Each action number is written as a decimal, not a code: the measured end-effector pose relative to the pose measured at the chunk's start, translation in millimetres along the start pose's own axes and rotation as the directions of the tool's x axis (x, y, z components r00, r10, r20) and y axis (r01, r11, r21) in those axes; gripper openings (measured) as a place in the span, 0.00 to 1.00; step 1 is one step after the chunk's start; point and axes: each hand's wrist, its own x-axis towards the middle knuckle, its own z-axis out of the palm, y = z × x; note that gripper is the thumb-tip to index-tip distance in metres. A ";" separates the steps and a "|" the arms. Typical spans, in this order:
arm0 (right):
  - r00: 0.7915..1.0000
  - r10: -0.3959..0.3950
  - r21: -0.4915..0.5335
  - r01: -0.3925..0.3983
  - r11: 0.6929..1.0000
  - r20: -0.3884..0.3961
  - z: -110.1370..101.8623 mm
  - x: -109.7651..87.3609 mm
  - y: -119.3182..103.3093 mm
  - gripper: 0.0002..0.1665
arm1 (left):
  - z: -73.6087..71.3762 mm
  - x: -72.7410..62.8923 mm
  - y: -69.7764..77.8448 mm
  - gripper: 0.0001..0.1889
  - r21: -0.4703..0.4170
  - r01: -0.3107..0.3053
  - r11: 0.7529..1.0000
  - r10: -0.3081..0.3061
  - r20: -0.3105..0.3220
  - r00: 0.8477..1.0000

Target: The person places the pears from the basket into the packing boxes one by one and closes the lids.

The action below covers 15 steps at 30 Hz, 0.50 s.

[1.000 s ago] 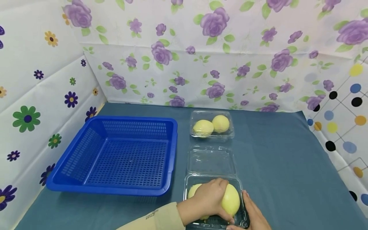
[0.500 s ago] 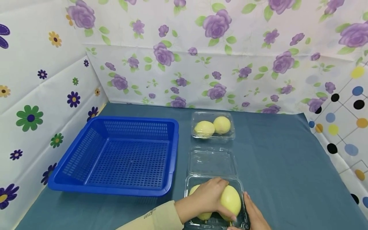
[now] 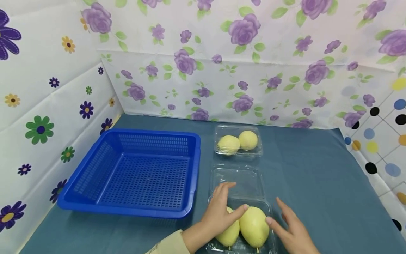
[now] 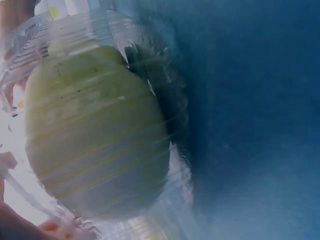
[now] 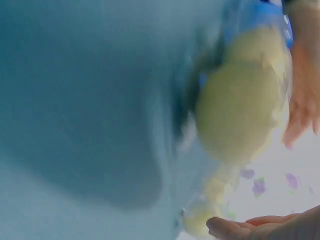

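Two pale yellow-green pears, the left pear (image 3: 229, 235) and the right pear (image 3: 254, 227), lie side by side in a clear plastic clamshell box (image 3: 272, 245), stems toward me. Its lid (image 3: 242, 181) is folded back flat behind it. My left hand (image 3: 219, 213) hovers over the left pear, covering part of it, fingers extended. My right hand (image 3: 293, 229) is at the box's right side, fingers spread, its thumb tip close to the right pear; whether it touches is unclear. Through the plastic wall, the left wrist view shows a pear (image 4: 97, 135) close up.
A blue perforated basket (image 3: 193, 176) stands on the left of the dark teal tablecloth (image 3: 307, 176). Farther back is another clear box (image 3: 259, 151) with two pears (image 3: 229, 144) inside. Flower-patterned sheeting (image 3: 190, 88) walls in the back and the left side.
My left hand has let go of the right pear and lifted up and left, its fingers straightening. My right hand has come away from the box's right edge.
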 end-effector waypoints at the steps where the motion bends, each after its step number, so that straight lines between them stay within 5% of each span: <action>1: 1.000 0.011 0.016 -0.011 1.000 0.002 -4.5 2.2 -3.1 0.49 | -0.5 -1.5 -1.7 0.34 -0.019 0.011 1.000 -0.012 -0.040 0.999; 7: 0.999 -0.031 0.097 0.032 0.995 -0.004 -17.4 12.5 -12.2 0.46 | -2.7 -8.4 -14.0 0.41 -0.126 0.140 0.982 -0.160 -0.163 0.974; 15: 0.999 0.024 0.176 -0.031 0.984 0.038 -11.4 24.8 -15.4 0.46 | -7.7 -12.5 -21.7 0.45 -0.273 0.273 0.922 -0.314 -0.116 0.942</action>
